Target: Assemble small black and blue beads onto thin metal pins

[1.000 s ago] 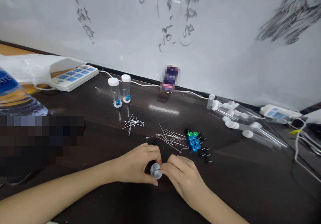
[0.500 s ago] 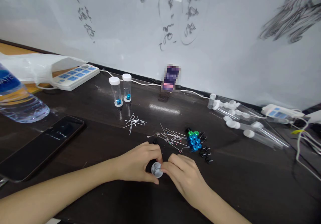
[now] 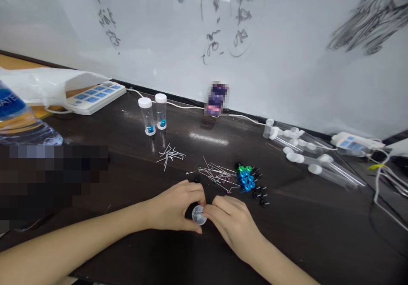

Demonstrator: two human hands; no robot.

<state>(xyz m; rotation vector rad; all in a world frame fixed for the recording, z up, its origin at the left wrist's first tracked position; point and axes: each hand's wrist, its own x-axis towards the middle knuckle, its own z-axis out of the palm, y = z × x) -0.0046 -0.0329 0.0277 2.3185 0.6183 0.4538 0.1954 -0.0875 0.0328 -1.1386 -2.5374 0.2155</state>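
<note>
My left hand (image 3: 180,206) curls its thumb and fingers around an upright clear plastic tube (image 3: 200,220), seen from above through its open round mouth. At the rim, my right hand (image 3: 228,223) pinches with its fingertips over the opening; what lies between them is too small to make out. Small greyish pieces show inside the tube. Just beyond my hands lies a loose pile of thin metal pins (image 3: 218,174), some with coloured ends. Beside it sit blue round metal pieces (image 3: 247,180), green ones (image 3: 245,169) and black screw-like pieces (image 3: 260,195).
Two capped tubes (image 3: 147,117) with blue pieces inside stand farther back. Bent metal hex keys (image 3: 171,154) lie before them. Several empty tubes (image 3: 325,170) lie at the right. A water bottle (image 3: 25,123) and a power strip (image 3: 97,98) are at the left; a whiteboard (image 3: 153,34) rises behind.
My right fingertips have shifted very slightly left over the tube's mouth. My left hand keeps its hold, and the things on the table stay where they were.
</note>
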